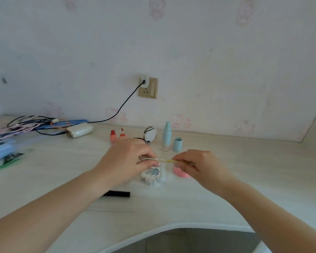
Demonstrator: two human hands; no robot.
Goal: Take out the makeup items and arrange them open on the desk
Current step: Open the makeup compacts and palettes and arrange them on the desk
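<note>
Left hand (128,161) and right hand (199,167) each pinch one slim pen (164,160).

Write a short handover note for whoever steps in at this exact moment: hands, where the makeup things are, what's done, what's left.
Left hand and right hand each pinch one end of a thin pen-like stick, held level above the desk.
Done: light blue pump bottle stands with its cap off beside it; round compact open; lip tint uncapped.
Left: open the stick and set it down. Flower-shaped case, pink item and black tube are on the desk; whether they are open is unclear.
</note>
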